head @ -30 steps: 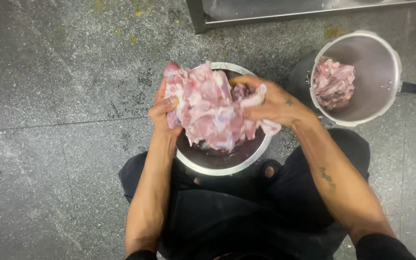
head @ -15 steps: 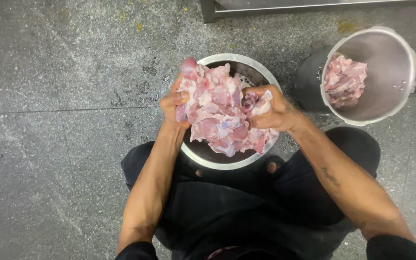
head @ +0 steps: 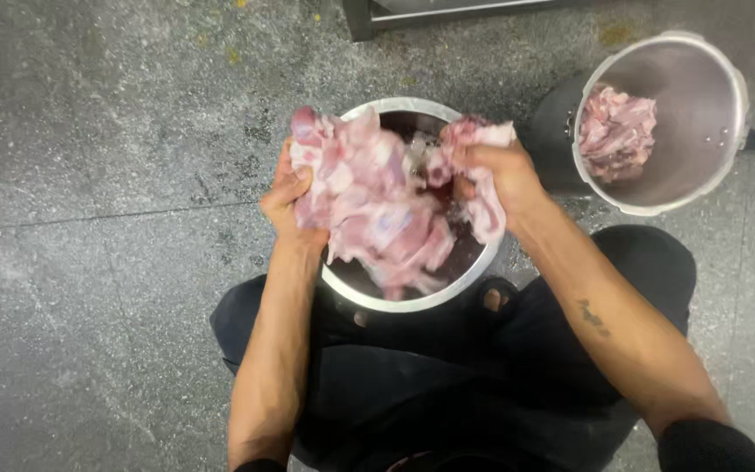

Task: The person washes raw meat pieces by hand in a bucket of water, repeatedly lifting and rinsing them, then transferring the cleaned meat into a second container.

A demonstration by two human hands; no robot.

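Meat [head: 369, 210] pulled wider apart, left hand [head: 286, 197] and right hand [head: 500, 179] gripping it, motion-blurred, bowl [head: 412, 301] half hidden

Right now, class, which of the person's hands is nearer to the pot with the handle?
Right. The right hand grips meat just beside the pot; the left hand holds the meat's far side, farther away.

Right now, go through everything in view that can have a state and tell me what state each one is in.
Left hand: gripping the raw meat.
Right hand: gripping the raw meat.
Raw meat: lifted above the bowl, blurred.
Steel bowl: on the floor, dark inside.
Pot: open, tilted, partly filled with meat pieces.
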